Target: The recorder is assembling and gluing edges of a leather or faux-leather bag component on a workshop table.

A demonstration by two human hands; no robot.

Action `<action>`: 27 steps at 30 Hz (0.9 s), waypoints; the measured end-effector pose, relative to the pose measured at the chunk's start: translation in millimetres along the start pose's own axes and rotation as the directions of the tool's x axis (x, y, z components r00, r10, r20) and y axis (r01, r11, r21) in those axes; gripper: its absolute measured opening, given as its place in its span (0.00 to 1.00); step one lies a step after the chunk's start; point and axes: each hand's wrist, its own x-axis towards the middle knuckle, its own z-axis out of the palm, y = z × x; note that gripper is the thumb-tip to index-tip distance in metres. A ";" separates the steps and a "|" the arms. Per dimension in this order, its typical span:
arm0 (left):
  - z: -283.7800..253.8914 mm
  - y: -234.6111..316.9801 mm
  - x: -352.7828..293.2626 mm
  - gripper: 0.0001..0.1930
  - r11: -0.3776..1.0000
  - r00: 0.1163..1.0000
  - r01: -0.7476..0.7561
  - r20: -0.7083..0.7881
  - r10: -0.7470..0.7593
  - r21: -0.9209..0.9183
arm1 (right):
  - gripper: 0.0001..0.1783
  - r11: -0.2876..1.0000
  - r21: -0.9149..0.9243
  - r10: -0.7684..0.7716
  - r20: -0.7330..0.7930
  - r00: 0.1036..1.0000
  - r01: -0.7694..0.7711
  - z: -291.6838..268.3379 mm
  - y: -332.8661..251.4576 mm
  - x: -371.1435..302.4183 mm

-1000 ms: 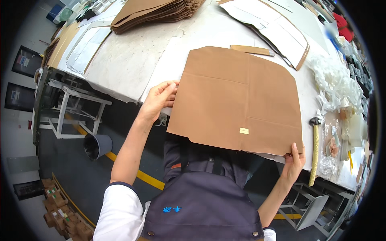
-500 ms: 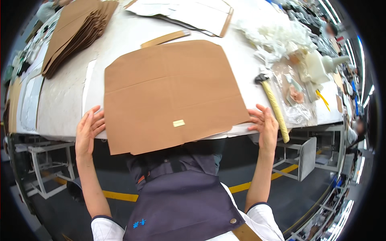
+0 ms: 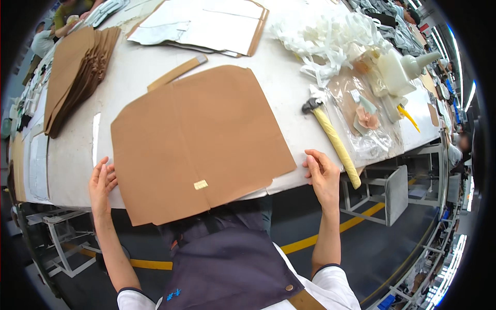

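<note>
A large brown panel (image 3: pixel 201 139), like a fabric or leather piece with cut upper corners and a small pale yellow tag (image 3: pixel 200 184), lies on the white table, its lower edge overhanging the front. My left hand (image 3: pixel 102 181) is beside the panel's left edge, fingers loosely spread; whether the fingertips touch it I cannot tell. Off the panel's right corner, and apart from it, my right hand (image 3: pixel 323 175) hovers with fingers slightly bent and nothing in them. A hammer (image 3: pixel 336 142) with a yellow-wrapped handle lies to the right of that hand.
Stacked brown panels (image 3: pixel 77 77) stand at far left. White pattern pieces (image 3: pixel 201 26) and a brown strip (image 3: pixel 175 73) lie beyond the panel. At right are white strips (image 3: pixel 330 39), a plastic bag (image 3: pixel 374 137) and a squeeze bottle (image 3: pixel 400 72). A stool (image 3: pixel 395 196) is below.
My right hand has come away from the panel's right corner, and its fingers are more bent. The panel sits lower and farther left in the view, which has itself shifted.
</note>
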 end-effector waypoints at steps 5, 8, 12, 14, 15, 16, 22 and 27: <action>30.2 14.3 29.1 0.26 0.995 0.999 -0.013 -0.042 0.009 -0.095 | 0.16 0.990 0.144 -0.019 0.083 0.996 0.007 25.4 -5.9 39.3; 41.7 19.5 42.0 0.26 0.996 0.999 0.010 -0.046 -0.015 -0.094 | 0.18 0.984 0.164 -0.088 0.146 0.985 0.063 30.3 -6.6 57.5; 31.7 5.7 64.1 0.27 0.995 1.000 0.007 0.026 -0.005 -0.095 | 0.21 0.937 0.300 0.115 0.214 0.970 -0.177 16.5 -9.0 63.0; 37.3 9.6 57.2 0.27 0.993 0.995 -0.088 -0.059 0.084 -0.078 | 0.21 0.939 0.273 0.127 0.284 0.950 -0.207 3.8 -4.6 53.2; 14.4 -1.1 63.8 0.26 0.997 0.997 -0.079 -0.002 0.079 -0.012 | 0.18 0.942 0.261 0.135 0.286 0.949 -0.213 -0.3 -5.5 42.3; 13.5 -6.6 62.6 0.26 0.998 0.998 -0.068 0.010 0.068 -0.015 | 0.18 0.942 0.252 0.149 0.279 0.948 -0.222 -2.8 -9.9 31.2; 124.6 41.7 16.7 0.16 0.614 0.793 -0.573 0.180 0.582 0.542 | 0.19 0.947 -0.249 -0.220 -0.047 0.974 0.202 8.8 -4.9 -22.8; 269.3 63.0 -70.1 0.21 0.343 0.295 -0.933 0.780 0.552 0.109 | 0.25 0.793 -0.456 -0.470 -0.035 0.882 0.404 21.5 6.0 -35.9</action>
